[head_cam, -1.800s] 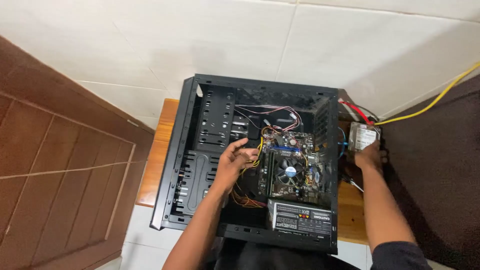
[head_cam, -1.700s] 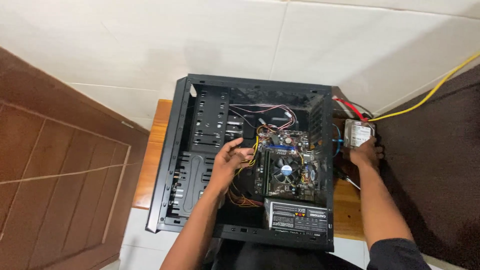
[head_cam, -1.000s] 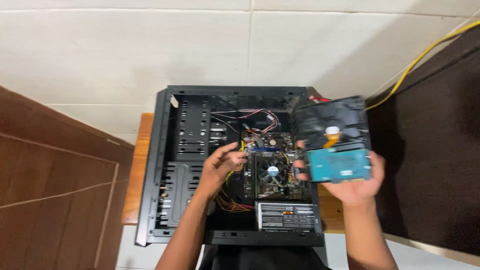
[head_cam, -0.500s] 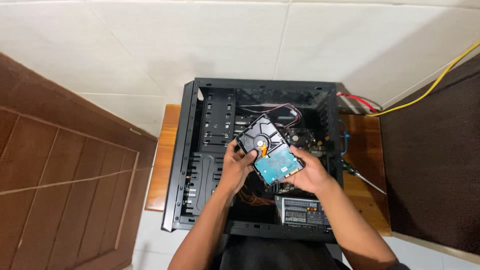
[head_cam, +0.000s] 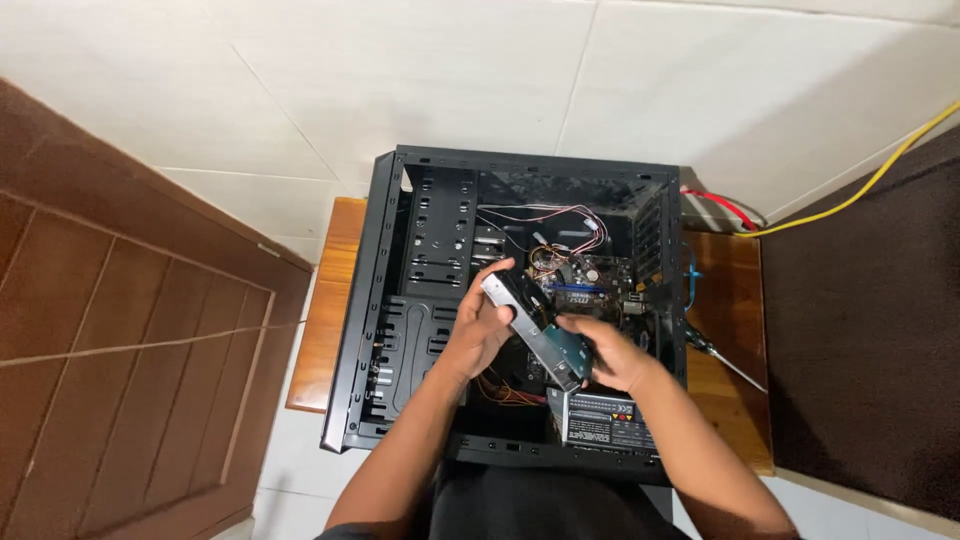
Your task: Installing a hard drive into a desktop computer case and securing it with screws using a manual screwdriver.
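Head view, looking straight down: both hands grip a hard drive (head_cam: 533,335), a flat rectangular metal block with a dull silver edge and a blue underside, held tilted on its edge above the middle of an open computer case (head_cam: 400,330). The left hand (head_cam: 482,328) wraps its fingers around the drive's upper left end; the right hand (head_cam: 612,352) clasps its lower right end. The case is a black sheet-metal box lying on its side, its left half a perforated drive cage. Inside it sit a dark motherboard (head_cam: 595,280) with thin red and white wires (head_cam: 560,215) looping above it, and a grey power supply (head_cam: 605,422) in the near right corner. The case rests on a smooth brown wooden surface (head_cam: 335,290). Beyond lies a pale tiled floor (head_cam: 480,80), crossed at right by a yellow cable (head_cam: 860,185); a panelled wooden door (head_cam: 110,340) stands at left.
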